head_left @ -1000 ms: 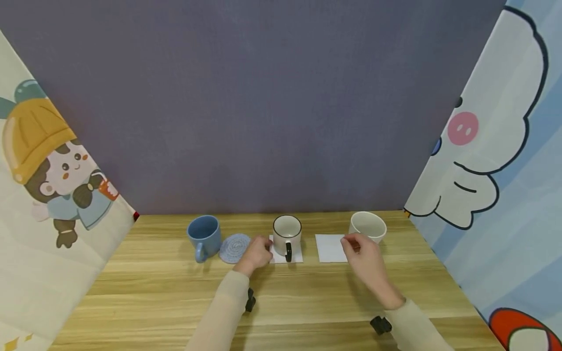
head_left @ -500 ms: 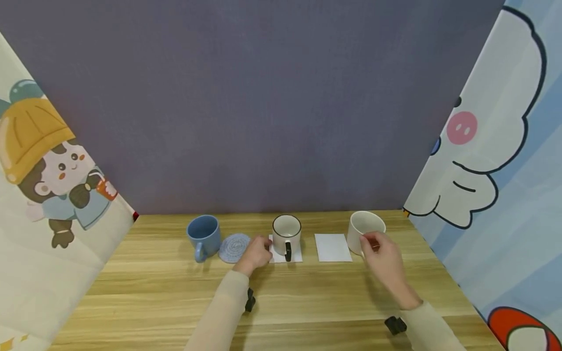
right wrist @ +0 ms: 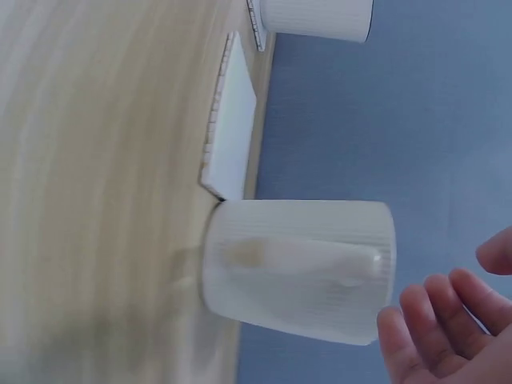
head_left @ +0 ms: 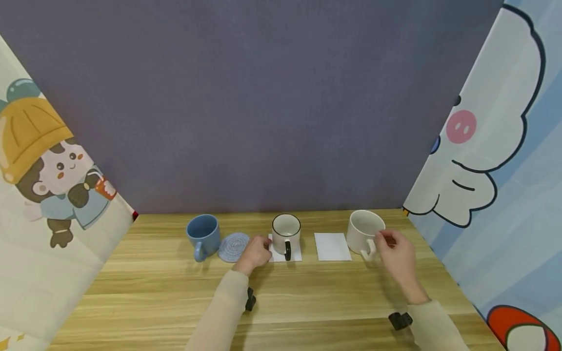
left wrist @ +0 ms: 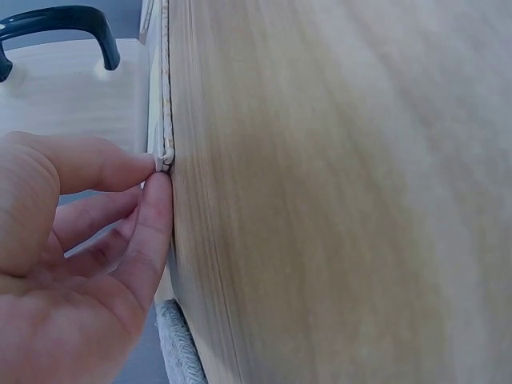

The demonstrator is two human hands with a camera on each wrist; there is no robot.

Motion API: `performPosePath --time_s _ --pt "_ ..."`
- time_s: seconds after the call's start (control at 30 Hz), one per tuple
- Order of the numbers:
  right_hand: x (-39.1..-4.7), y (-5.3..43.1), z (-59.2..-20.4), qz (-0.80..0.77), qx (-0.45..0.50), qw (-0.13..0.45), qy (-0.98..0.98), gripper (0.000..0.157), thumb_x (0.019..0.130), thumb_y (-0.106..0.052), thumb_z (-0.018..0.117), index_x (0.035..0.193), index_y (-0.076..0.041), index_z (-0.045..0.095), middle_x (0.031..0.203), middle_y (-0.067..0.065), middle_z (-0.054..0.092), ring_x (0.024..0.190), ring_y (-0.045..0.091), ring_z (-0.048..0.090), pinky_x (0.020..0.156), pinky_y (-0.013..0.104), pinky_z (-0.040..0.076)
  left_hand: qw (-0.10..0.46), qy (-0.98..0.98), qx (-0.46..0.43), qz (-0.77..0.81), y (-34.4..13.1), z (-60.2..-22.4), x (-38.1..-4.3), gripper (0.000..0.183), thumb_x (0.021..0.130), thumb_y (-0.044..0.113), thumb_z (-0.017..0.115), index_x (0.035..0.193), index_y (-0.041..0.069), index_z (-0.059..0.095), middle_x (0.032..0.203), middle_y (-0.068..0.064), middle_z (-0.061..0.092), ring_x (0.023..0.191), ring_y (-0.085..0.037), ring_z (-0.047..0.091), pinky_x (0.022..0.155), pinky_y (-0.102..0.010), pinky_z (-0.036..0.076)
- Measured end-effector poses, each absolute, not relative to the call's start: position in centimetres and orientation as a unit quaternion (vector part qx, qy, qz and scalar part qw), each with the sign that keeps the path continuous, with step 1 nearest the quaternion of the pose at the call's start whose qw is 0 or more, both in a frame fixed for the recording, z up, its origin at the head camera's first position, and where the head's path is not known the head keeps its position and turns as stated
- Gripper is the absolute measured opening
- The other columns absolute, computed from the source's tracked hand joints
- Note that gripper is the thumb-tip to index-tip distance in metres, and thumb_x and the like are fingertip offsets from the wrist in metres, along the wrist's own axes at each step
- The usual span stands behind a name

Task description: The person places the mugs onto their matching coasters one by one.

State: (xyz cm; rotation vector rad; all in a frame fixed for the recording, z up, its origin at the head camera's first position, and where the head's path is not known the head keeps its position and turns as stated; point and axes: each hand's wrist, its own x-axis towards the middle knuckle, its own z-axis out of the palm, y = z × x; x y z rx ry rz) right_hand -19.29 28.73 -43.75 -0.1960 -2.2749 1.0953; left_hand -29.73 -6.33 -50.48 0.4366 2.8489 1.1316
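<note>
currently, left hand (head_left: 254, 252) pinches the coaster (head_left: 297, 256) under the black-handled mug (head_left: 282, 240); right hand (head_left: 398, 254), thumb parted from loosely bent fingers, hangs beside the white mug (head_left: 359, 238).

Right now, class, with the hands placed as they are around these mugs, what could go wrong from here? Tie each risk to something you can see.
The left hand pinches the edge of the white coaster under the black-rimmed mug; a sharp tug could shift or tip that mug.

The right hand is beside the plain white mug without gripping it; a careless sweep could knock it toward the bare square coaster.
</note>
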Motion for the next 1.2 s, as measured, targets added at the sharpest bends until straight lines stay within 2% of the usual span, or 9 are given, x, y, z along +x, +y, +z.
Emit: performPosePath --time_s 0.27,0.5,0.6,0.73,0.83,1.0,1.2 --pt "-19.7 30.2 -46.0 0.473 -0.119 0.235 -0.841 0.028 0.099 -0.021 0.066 0.107 0.006 0.069 0.092 0.013 0.07 0.073 0.002 0.06 0.064 0.015 0.049 0.018 0.919 0.149 0.364 -6.1 -50.4 -29.6 0.04 0.072 -0.007 0.064 0.11 -0.009 0.073 0.116 -0.022 0.067 0.114 -0.039 0.06 0.103 -0.051 0.047" --pt "-19.8 30.4 -47.2 0.525 -0.151 0.184 -0.817 0.035 0.101 -0.023 0.063 0.114 0.009 0.065 0.099 0.016 0.069 0.073 0.006 0.065 0.07 0.024 0.059 0.02 0.921 0.149 0.36 -6.2 -50.5 -29.6 0.039 0.073 -0.007 0.064 0.111 -0.007 0.073 0.118 -0.022 0.067 0.116 -0.039 0.059 0.103 -0.05 0.047" --pt "-19.8 30.2 -47.6 0.565 -0.158 0.165 -0.793 0.038 0.102 -0.024 0.062 0.115 0.011 0.062 0.098 0.013 0.067 0.073 0.006 0.065 0.071 0.028 0.06 0.022 0.921 0.144 0.362 -6.2 -50.5 -29.6 0.04 0.073 -0.007 0.064 0.111 -0.007 0.073 0.118 -0.022 0.067 0.116 -0.039 0.059 0.103 -0.05 0.047" --pt "-20.1 29.9 -48.0 0.628 -0.162 0.138 -0.749 0.04 0.103 -0.023 0.061 0.113 0.015 0.059 0.095 0.007 0.063 0.078 0.008 0.065 0.073 0.031 0.061 0.025 0.922 0.137 0.361 -6.2 -50.6 -29.6 0.04 0.073 -0.007 0.065 0.112 -0.008 0.073 0.116 -0.02 0.066 0.114 -0.037 0.059 0.102 -0.05 0.047" --pt "-20.3 29.8 -48.2 0.659 -0.161 0.118 -0.725 0.036 0.103 -0.022 0.059 0.109 0.013 0.06 0.098 0.006 0.06 0.083 0.009 0.063 0.075 0.031 0.06 0.023 0.924 0.136 0.356 -6.2 -50.6 -29.6 0.039 0.073 -0.006 0.065 0.112 -0.007 0.073 0.115 -0.019 0.066 0.112 -0.036 0.059 0.101 -0.049 0.047" --pt "-20.7 30.0 -48.4 0.678 -0.149 0.111 -0.711 0.031 0.104 -0.022 0.058 0.097 0.007 0.065 0.09 0.004 0.066 0.082 0.012 0.065 0.075 0.031 0.06 0.02 0.924 0.136 0.358 -6.2 -50.6 -29.6 0.038 0.074 -0.006 0.066 0.111 -0.007 0.073 0.115 -0.019 0.066 0.111 -0.035 0.059 0.1 -0.049 0.048" --pt "-20.9 30.4 -48.5 0.682 -0.131 0.096 -0.713 0.032 0.105 -0.02 0.056 0.097 0.01 0.065 0.082 0.002 0.066 0.079 0.012 0.065 0.076 0.032 0.059 0.021 0.925 0.14 0.353 -6.2 -50.4 -29.7 0.037 0.075 -0.007 0.066 0.11 -0.007 0.074 0.115 -0.02 0.067 0.112 -0.036 0.06 0.1 -0.049 0.049"
